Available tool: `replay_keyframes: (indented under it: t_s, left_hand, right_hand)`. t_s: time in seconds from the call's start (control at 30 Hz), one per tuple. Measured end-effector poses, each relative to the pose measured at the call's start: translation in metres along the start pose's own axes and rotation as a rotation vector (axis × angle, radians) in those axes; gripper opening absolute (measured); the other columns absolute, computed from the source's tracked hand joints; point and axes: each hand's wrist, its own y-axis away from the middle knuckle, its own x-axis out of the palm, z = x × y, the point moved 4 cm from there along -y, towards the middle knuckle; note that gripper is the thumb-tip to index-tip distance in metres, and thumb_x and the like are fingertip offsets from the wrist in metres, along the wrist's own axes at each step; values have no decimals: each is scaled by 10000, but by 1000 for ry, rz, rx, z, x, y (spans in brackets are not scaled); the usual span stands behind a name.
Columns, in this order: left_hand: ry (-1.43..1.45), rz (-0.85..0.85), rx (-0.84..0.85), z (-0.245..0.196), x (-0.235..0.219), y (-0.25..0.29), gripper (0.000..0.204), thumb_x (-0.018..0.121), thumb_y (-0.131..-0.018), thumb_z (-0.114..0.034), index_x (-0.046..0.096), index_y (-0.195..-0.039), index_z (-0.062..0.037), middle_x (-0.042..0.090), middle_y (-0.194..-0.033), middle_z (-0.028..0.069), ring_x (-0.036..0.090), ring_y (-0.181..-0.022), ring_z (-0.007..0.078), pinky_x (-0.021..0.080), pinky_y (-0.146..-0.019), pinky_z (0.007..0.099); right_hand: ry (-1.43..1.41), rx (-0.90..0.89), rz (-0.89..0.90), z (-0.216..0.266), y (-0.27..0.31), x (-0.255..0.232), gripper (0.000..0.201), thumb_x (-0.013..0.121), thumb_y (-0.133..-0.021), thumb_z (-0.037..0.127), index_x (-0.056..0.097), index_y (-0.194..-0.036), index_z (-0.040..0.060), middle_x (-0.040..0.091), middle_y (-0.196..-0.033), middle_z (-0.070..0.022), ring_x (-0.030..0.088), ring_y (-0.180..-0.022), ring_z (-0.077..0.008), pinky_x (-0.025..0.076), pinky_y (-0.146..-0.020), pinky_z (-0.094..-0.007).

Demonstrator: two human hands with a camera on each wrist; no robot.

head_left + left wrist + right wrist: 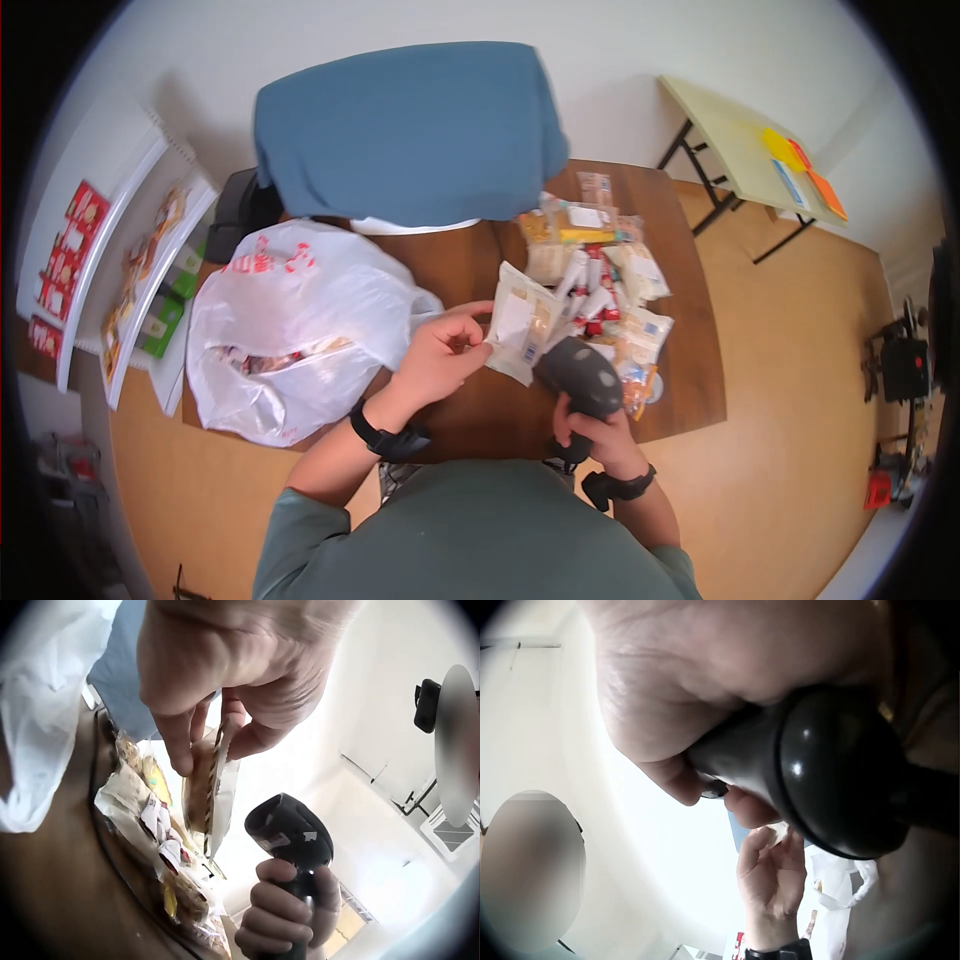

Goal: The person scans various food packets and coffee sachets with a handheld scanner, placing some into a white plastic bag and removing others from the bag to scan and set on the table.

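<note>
My left hand (437, 358) pinches a clear-and-cream packaged food packet (521, 322) by its near left edge, above the table. A white label and a barcode show on the packet's face. In the left wrist view the same packet (201, 787) is seen edge-on between thumb and fingers. My right hand (608, 442) grips a black handheld barcode scanner (583, 376) by its handle, with its head close to the packet's lower right. The right wrist view shows the scanner's butt end (840, 772) and its cable up close.
A white plastic bag (300, 320) with packets inside stands on the left of the brown table (690, 350). Several packets and red-and-white sticks (598, 290) lie heaped at right. A blue cloth (410, 130) covers something at the back. Shelves (130, 250) hold goods at far left.
</note>
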Motion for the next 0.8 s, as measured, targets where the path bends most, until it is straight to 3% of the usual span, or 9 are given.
replay_keyframes:
  t_s: [0.03,0.07,0.1,0.2,0.3,0.43,0.5,0.57,0.8]
  left_hand:
    - [50,-26,-8,-1,-6,13,202,676,-858,33,527,-755,-56,589,-1370,118,493,-705,-7,396,-584,193]
    - [33,-58,66,-1,-13,27,189,663,-852,50,529,-767,-52,592,-1360,129,536,-824,38,430,-654,221]
    - [16,-90,57,3,-24,44,189,663,-852,50,529,-767,-52,592,-1360,129,536,-824,38,430,-654,221]
    - [414,-255,14,11,-50,96,163,626,-803,112,565,-788,-39,613,-1317,161,614,-1021,157,493,-871,303]
    - [606,-388,-83,22,-85,145,131,604,-784,100,579,-803,-27,649,-1237,174,640,-1049,209,508,-932,334]
    - [643,-725,8,29,-132,202,75,533,-808,23,562,-853,-29,676,-1054,153,661,-925,233,561,-869,364]
    - [568,-998,18,10,-145,215,50,522,-857,-24,552,-883,-55,663,-960,112,649,-856,200,570,-802,346]
    - [494,-1147,134,3,-166,224,35,535,-888,-50,549,-861,-67,646,-925,74,630,-793,160,554,-703,310]
    - [169,-1215,379,-24,-230,228,157,588,-910,-14,538,-774,-73,629,-873,42,571,-669,106,454,-561,243]
  right_hand:
    - [0,-25,9,-9,-2,-4,374,691,-871,187,542,-1171,20,593,-758,-103,575,-626,-187,463,-606,-311]
    - [-27,-41,10,-11,-3,-2,392,706,-865,219,541,-1160,22,585,-741,-101,570,-618,-190,458,-600,-316]
    - [-54,-55,9,-13,-3,-2,411,721,-858,251,540,-1150,25,576,-725,-100,565,-610,-194,453,-594,-320]
    - [-136,-51,76,-19,-5,-1,403,703,-887,225,520,-1183,23,582,-740,-103,572,-651,-184,459,-622,-304]
    - [-155,-18,88,-22,-11,7,396,701,-887,233,511,-1170,32,569,-729,-102,567,-642,-196,462,-618,-318]
    - [-168,-2,103,-35,-16,9,390,685,-889,226,495,-1176,43,556,-741,-100,561,-638,-213,464,-620,-342]
    - [-164,1,133,-37,-19,18,397,680,-889,228,489,-1185,45,554,-755,-102,562,-643,-217,464,-625,-351]
    - [-116,-8,73,-38,-21,26,440,711,-865,322,501,-1140,50,500,-707,-69,527,-587,-203,433,-581,-347]
    - [-117,-30,26,-46,-10,39,434,709,-853,316,503,-1133,55,503,-705,-68,537,-589,-207,438,-589,-343]
